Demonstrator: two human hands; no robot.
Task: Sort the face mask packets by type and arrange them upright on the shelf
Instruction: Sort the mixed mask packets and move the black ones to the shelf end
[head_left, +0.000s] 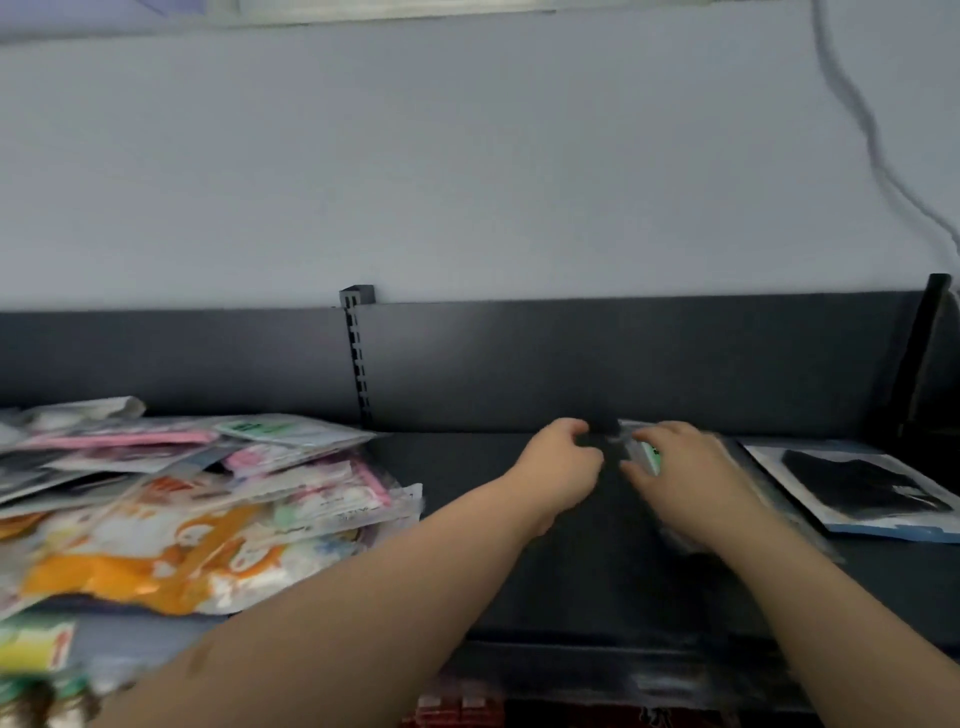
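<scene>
Both hands, left hand (563, 465) and right hand (680, 462), close together on what seems a dark-mask packet (636, 447), steadying it toward the shelf (519, 571) back to stand upright

— What's behind it all?
— A pale wall (467, 166), with a thin cable (852, 104) trailing down its right side.
— And nearer?
— A dark back panel (623, 358) and a slotted upright post (359, 353) dividing it.

Packet (641, 452) between the hands: motion-blurred, mostly covered by right hand (685, 467); type unreadable.
Left hand (561, 467) fingers: curled, grip unclear.
Packet pile (197, 499): cut off at left edge, print blurred.
Black mask packet (857, 488): clipped at right edge.
</scene>
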